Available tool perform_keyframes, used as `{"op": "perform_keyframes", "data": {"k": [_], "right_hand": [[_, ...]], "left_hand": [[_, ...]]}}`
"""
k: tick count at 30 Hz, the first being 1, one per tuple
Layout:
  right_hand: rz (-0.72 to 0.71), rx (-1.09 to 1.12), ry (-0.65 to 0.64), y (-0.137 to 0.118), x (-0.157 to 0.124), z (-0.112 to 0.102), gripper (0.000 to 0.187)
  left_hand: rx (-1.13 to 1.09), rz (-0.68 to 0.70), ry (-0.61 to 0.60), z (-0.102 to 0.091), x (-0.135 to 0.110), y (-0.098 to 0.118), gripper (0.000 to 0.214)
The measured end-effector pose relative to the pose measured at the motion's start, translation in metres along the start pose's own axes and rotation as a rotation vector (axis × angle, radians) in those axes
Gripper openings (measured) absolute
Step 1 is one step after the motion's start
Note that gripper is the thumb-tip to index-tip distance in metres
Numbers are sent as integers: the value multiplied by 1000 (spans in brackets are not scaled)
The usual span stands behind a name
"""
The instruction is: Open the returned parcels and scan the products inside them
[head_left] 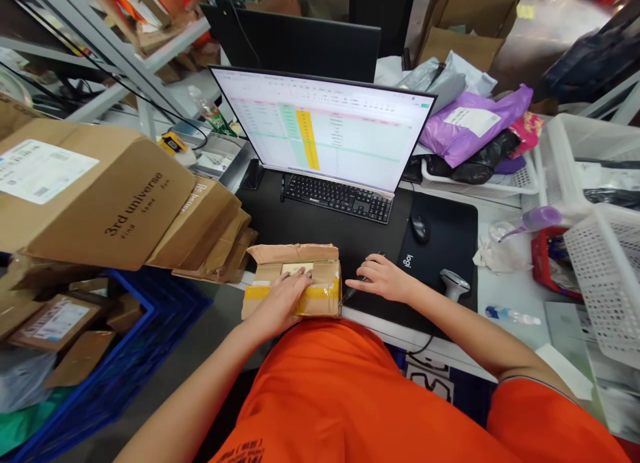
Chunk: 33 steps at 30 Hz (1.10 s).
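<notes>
A small brown cardboard box [320, 301] with yellow tape sits at the desk's front edge, its far flap [295, 252] raised. Inside the opening shows a cream-coloured packet [297, 267]. My left hand [286, 297] lies over the box, fingers stretched out and tips touching the packet. Just right of the box, my right hand [384, 277] is closed around a slim dark tool [351, 291] that slants toward the box's right side. Its exact kind is too unclear to tell.
Beyond my hands stand a keyboard [340, 197] and a lit monitor [330, 129]. A mouse [420, 229] and a barcode scanner [455, 285] lie rightward. Stacked cartons [100, 189] crowd the left above a blue crate [165, 316]. White baskets [605, 269] stand right.
</notes>
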State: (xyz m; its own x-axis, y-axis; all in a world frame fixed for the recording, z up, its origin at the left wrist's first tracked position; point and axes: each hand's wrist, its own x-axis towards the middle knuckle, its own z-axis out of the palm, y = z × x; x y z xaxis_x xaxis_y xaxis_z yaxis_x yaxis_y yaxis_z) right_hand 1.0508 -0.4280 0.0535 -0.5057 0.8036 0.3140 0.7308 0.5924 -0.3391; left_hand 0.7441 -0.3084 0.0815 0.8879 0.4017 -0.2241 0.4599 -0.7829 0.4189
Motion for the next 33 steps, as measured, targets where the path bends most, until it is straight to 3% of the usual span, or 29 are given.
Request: {"op": "perform_keyframes", "data": {"k": [4,8,10,13,17,19,21,24,26,28,30,32,33], "right_hand": [[-7,-21,-15,16,4,7,46],[257,-276,28,45,6,1,49],[315,-350,63,54,1,-1,49],[208,-291,76,48,-11,2,46],[96,-171,21,18,-26,22,47],[227,-158,26,10,-32,36,45],[537,-167,89,14,-39,53,41],[957,-225,209,33,-51,77,40],[1055,-277,268,43,-54,85,42],[1060,-307,312,41,-45,84,43],[970,-260,387,26,-23,74,40],[738,-111,401,1,10,57,36],[582,-18,349,-12,28,49,34]], "left_hand": [[-10,7,-25,-4,-2,0,68],[-49,19,-73,-7,-7,4,62],[-63,8,-66,-7,-10,6,59],[-69,-10,-45,-6,-12,9,54],[22,8,-12,-4,-14,17,49],[154,36,93,1,-19,21,35],[318,104,290,9,-28,26,21],[478,256,636,25,-44,30,20],[495,321,797,32,-51,33,19],[471,346,878,36,-54,35,18],[433,356,903,38,-53,36,18],[398,342,904,39,-51,37,19],[387,329,905,39,-50,38,20]]}}
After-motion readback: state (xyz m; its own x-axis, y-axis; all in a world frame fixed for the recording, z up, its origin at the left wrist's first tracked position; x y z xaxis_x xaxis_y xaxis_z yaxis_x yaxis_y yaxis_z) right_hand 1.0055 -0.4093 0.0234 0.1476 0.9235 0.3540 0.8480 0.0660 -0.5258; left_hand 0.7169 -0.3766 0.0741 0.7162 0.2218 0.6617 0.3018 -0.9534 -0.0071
